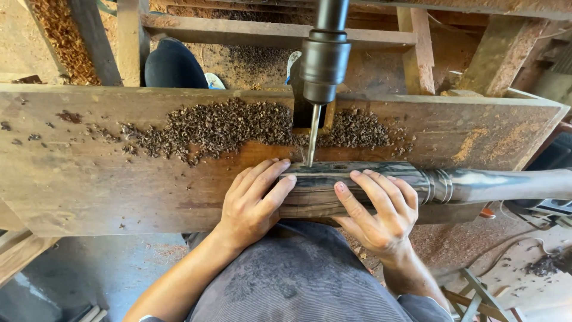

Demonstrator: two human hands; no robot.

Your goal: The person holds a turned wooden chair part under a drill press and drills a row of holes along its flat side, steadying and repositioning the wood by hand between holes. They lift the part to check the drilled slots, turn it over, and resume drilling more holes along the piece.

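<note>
Firmly, left hand [253,200] and right hand [381,211] clasp a dark, glossy turned-wood piece [417,185] under the steel bit [313,142].

We see no packages, labels, signs or screens anywhere in this view.

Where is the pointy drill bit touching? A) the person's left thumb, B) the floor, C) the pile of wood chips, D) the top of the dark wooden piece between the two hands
D: the drill bit comes straight down onto the top edge of the dark turned wooden piece, between the left hand and the right hand, which press it against the workbench; the wood chips lie behind.
</note>
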